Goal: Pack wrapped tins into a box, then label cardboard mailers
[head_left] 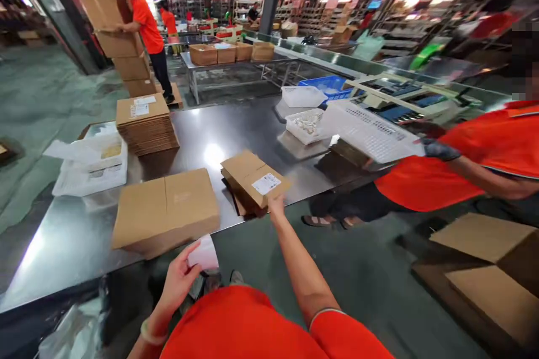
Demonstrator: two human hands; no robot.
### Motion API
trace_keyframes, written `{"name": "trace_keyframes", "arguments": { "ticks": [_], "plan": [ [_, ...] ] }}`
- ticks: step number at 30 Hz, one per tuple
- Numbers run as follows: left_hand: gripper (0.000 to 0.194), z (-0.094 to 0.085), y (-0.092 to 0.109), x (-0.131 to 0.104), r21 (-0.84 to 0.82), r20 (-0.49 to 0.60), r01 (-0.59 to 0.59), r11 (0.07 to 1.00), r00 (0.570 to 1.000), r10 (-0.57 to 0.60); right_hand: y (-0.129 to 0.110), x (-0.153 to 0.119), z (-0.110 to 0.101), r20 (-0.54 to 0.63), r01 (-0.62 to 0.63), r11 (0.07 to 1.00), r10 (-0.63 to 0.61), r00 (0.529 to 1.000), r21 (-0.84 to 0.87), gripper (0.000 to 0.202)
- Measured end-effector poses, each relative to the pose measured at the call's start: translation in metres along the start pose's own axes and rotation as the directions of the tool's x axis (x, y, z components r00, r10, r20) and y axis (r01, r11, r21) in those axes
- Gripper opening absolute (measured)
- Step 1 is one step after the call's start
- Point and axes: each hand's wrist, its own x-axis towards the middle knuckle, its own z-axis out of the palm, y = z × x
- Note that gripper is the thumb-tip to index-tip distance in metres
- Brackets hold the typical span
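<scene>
In the head view, my right hand (275, 206) grips the near right corner of a flat cardboard box (246, 171) with a white printed label (266, 183) on it. This box lies tilted over other flat cardboard pieces (244, 202) at the table's front edge. Lower down, my left hand (182, 275) is closed around a roll of white labels (204, 253), held just off the table edge. Left of the labelled box sits a stack of flat brown cardboard (168, 207), close above my left hand.
On the metal table (206, 129) stand another labelled cardboard stack (145, 123), a white basket (95, 165) and a small white basket (307, 126). A gloved co-worker (455, 162) at right holds a large white crate (373, 129). Open cartons (484, 235) lie on the floor.
</scene>
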Motion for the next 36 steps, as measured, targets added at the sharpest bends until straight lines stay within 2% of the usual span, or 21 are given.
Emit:
{"name": "trace_keyframes", "arguments": {
  "ticks": [1,2,3,4,5,6,7,8,9,10,12,14,15,17,20,22,24,27,30,33,36],
  "plan": [
    [0.071,0.005,0.004,-0.004,-0.041,0.0,0.013,0.999,1.0,-0.013,0.001,-0.014,0.001,0.029,-0.018,0.999,0.019,0.999,-0.037,0.041],
    [0.073,0.009,0.009,-0.008,-0.073,-0.007,0.027,0.997,1.0,-0.028,0.001,-0.032,0.003,0.109,-0.013,0.999,0.018,0.994,-0.052,0.04],
    [0.073,0.013,0.013,-0.01,-0.105,-0.024,0.037,0.994,0.999,-0.039,-0.001,-0.052,0.007,0.26,0.023,0.999,-0.013,0.966,-0.036,0.039],
    [0.073,0.015,0.018,-0.012,-0.144,-0.049,0.038,0.989,0.998,-0.045,-0.003,-0.073,0.012,0.469,0.077,0.997,-0.076,0.88,0.018,0.038],
    [0.073,0.017,0.021,-0.012,-0.193,-0.078,0.031,0.981,0.996,-0.046,-0.006,-0.094,0.017,0.679,0.115,0.988,-0.155,0.718,0.105,0.036],
    [0.073,0.017,0.023,-0.01,-0.253,-0.112,0.017,0.967,0.993,-0.047,-0.009,-0.114,0.022,0.833,0.11,0.975,-0.222,0.507,0.192,0.034],
    [0.072,0.015,0.022,-0.007,-0.322,-0.156,-0.003,0.947,0.986,-0.05,-0.011,-0.132,0.026,0.915,0.07,0.967,-0.255,0.314,0.245,0.034],
    [0.071,0.012,0.02,-0.003,-0.392,-0.208,-0.025,0.92,0.976,-0.062,-0.013,-0.147,0.03,0.95,0.017,0.968,-0.25,0.185,0.252,0.036],
    [0.068,0.007,0.016,0.001,-0.455,-0.264,-0.042,0.889,0.96,-0.09,-0.014,-0.159,0.033,0.968,-0.034,0.974,-0.218,0.123,0.224,0.038],
    [0.064,0.002,0.011,0.006,-0.508,-0.317,-0.046,0.86,0.938,-0.137,-0.015,-0.166,0.036,0.979,-0.08,0.98,-0.174,0.11,0.183,0.038],
    [0.053,-0.008,-0.002,0.014,-0.581,-0.382,-0.002,0.814,0.883,-0.271,-0.017,-0.172,0.042,0.984,-0.164,0.978,-0.107,0.141,0.13,0.034],
    [0.045,-0.012,-0.014,0.015,-0.628,-0.369,0.091,0.773,0.84,-0.399,-0.02,-0.171,0.046,0.973,-0.228,0.965,-0.078,0.218,0.129,0.04],
    [0.047,-0.011,-0.017,0.014,-0.643,-0.328,0.136,0.753,0.84,-0.432,-0.022,-0.169,0.049,0.962,-0.249,0.96,-0.061,0.265,0.13,0.043],
    [0.063,-0.002,-0.02,0.008,-0.634,-0.209,0.188,0.75,0.892,-0.4,-0.027,-0.167,0.054,0.941,-0.269,0.956,-0.025,0.336,0.121,0.039],
    [0.08,0.014,-0.016,0.001,-0.492,-0.066,0.154,0.857,0.975,-0.214,-0.035,-0.165,0.062,0.925,-0.253,0.962,0.001,0.38,0.103,0.028],
    [0.074,0.02,-0.01,0.003,-0.39,-0.074,0.105,0.915,0.987,-0.145,-0.038,-0.163,0.065,0.919,-0.243,0.964,-0.001,0.394,0.105,0.028],
    [0.064,0.021,-0.005,0.012,-0.335,-0.117,0.084,0.938,0.985,-0.129,-0.041,-0.159,0.065,0.912,-0.222,0.968,-0.015,0.41,0.116,0.028],
    [0.056,0.02,0.003,0.026,-0.248,-0.152,0.052,0.967,0.984,-0.091,-0.043,-0.15,0.061,0.87,-0.083,0.981,-0.116,0.48,0.177,0.022],
    [0.049,0.021,0.01,0.036,-0.131,-0.168,0.004,0.991,0.985,-0.026,-0.042,-0.144,0.055,0.751,0.203,0.935,-0.353,0.558,0.289,0.015],
    [0.048,0.025,0.016,0.041,-0.094,-0.176,0.015,0.995,0.984,-0.032,-0.038,-0.145,0.052,0.615,0.482,0.809,-0.577,0.538,0.337,0.024],
    [0.054,0.024,0.018,0.045,-0.145,-0.185,0.061,0.988,0.979,-0.088,-0.038,-0.146,0.051,0.526,0.644,0.69,-0.701,0.481,0.331,0.029]
  ]
}}
